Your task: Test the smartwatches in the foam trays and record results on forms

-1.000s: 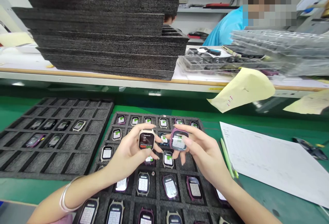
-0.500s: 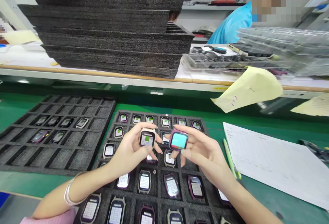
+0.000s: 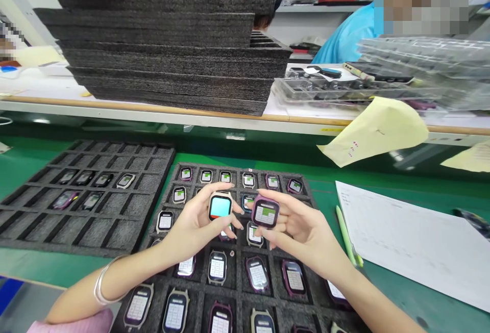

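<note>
Two hands above foam tray (image 3: 164, 190) of watches | left hand (image 3: 191, 226) grips beige watch (image 3: 220, 206), cyan screen | right hand (image 3: 302, 228) grips purple watch (image 3: 265, 212) | sparser tray (image 3: 115, 226) left | foam stack (image 3: 168, 42) beyond

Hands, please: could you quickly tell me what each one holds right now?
Left hand: closed on a beige watch.
Right hand: closed on a purple watch.

Left hand (image 3: 191, 228): silver bangle (image 3: 98, 286) at wrist, pink sleeve (image 3: 72, 324) at elbow; forearms bare.
</note>
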`<state>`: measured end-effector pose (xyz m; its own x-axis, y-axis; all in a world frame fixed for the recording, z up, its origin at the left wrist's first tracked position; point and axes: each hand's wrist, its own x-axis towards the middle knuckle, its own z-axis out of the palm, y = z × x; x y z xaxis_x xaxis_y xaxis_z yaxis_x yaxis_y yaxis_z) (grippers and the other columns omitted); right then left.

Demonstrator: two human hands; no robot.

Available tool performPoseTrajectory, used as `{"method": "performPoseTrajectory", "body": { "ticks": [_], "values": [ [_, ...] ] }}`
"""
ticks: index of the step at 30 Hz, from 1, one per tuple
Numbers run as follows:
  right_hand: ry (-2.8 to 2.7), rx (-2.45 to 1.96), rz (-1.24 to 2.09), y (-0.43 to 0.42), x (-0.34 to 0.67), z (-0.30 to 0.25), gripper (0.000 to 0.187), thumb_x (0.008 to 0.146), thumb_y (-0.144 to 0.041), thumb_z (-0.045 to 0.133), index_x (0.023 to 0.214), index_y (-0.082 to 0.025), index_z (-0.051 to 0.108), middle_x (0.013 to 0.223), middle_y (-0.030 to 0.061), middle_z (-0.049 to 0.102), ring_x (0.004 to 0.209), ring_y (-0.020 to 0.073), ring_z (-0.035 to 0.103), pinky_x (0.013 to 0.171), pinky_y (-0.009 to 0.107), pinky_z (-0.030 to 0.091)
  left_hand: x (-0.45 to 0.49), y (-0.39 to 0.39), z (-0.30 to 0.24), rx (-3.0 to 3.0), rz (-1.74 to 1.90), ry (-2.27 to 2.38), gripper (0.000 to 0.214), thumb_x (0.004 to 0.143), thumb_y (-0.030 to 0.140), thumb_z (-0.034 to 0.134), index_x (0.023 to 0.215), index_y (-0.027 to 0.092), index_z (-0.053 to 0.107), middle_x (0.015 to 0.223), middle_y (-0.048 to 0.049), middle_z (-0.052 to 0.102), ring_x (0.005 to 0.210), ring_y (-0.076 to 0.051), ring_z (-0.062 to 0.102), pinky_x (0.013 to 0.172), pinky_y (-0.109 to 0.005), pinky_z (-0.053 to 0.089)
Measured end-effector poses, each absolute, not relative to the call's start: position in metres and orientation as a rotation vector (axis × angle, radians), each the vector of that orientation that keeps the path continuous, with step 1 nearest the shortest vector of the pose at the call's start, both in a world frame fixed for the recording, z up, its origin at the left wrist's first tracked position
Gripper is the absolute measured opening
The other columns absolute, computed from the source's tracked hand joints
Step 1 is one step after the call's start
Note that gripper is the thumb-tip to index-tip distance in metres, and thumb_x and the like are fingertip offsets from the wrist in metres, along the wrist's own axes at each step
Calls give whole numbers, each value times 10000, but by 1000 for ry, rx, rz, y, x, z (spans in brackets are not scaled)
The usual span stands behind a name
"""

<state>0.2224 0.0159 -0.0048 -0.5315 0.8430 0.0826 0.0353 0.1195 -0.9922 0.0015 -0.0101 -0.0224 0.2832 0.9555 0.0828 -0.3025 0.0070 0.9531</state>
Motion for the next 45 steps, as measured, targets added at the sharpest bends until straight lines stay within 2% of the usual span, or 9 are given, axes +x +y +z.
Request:
{"method": "performPoseTrajectory", "body": {
  "ticks": [4, 8, 14, 21, 27, 33, 38, 43, 45],
  "values": [
    [-1831, -1004, 1382, 17, 233, -19, 536, 863, -265, 638, 1369, -252, 460, 906, 25, 671, 587, 122, 605, 679, 330, 588, -6, -12, -32, 1143, 1106, 781, 518, 841, 121, 642, 1284, 271, 420, 1044, -43, 604, 864, -141, 654, 732, -267, 570],
    [-2089, -1213, 1134, 27, 252, -45, 531, 859, -278, 594, 1371, -249, 457, 1105, 62, 654, 617, 144, 622, 699, 363, 579, -14, -13, -46, 1145, 1051, 797, 666, 779, 60, 674, 1315, 300, 360, 1094, -36, 567, 942, -155, 648, 833, -302, 543],
    [-2461, -1197, 639, 41, 282, -82, 434, 855, -286, 581, 1279, -215, 520, 1216, 113, 589, 1136, 297, 549, 980, 485, 456, -32, -8, -76, 1373, 918, 1054, 584, 863, 154, 552, 1368, 285, 288, 1134, -59, 553, 1029, -203, 646, 917, -371, 503],
    [-2677, -1150, 503, 42, 295, -86, 465, 874, -291, 567, 1331, -231, 502, 1228, 131, 528, 1154, 308, 505, 976, 505, 431, -55, -13, -91, 1818, 518, 1493, 547, 825, 194, 562, 1338, 221, 373, 737, 27, 546, 639, -177, 564, 637, -308, 476],
    [-2777, -1163, 366, 39, 302, -79, 535, 872, -485, 586, 1341, -232, 526, 1240, 150, 525, 1132, 336, 522, 912, 508, 459, -55, -19, -93, 2004, 350, 1474, 468, 828, 322, 611, 1250, 187, 460, 1231, -106, 478, 806, -180, 596, 767, -351, 514],
    [-2629, -1231, 280, 35, 325, -87, 451, 925, -520, 471, 1278, -265, 589, 1289, 137, 520, 1169, 361, 515, 962, 567, 431, -58, -20, -87, 2182, 209, 1571, 488, 873, 356, 574, 1318, 217, 430, 1206, -108, 519, 1119, -294, 531, 913, -439, 479],
    [-2482, -1341, 402, 30, 343, -90, 450, 927, -505, 456, 1307, -277, 536, 1328, 111, 492, 1222, 350, 489, 1023, 550, 415, -62, -16, -81, 2193, 234, 1606, 622, 807, 414, 651, 1342, 215, 403, 1201, -111, 542, 1144, -339, 486, 930, -495, 455],
    [-2260, -1520, 415, 17, 360, -99, 439, 905, -526, 457, 1265, -283, 521, 1281, 103, 520, 1202, 358, 507, 1051, 536, 395, -64, -28, -79, 2217, 330, 1630, 299, 854, 338, 587, 1097, 191, 493, 1193, -116, 529, 1121, -305, 508, 948, -488, 453],
    [-2159, -1616, 482, 11, 365, -106, 451, 899, -541, 453, 1271, -289, 495, 1283, 110, 528, 1176, 362, 530, 1010, 512, 443, -67, -38, -84, 2209, 385, 1703, 315, 843, 355, 597, 1082, 189, 476, 1245, -137, 496, 1178, -323, 486, 975, -509, 440]
  ]
}}
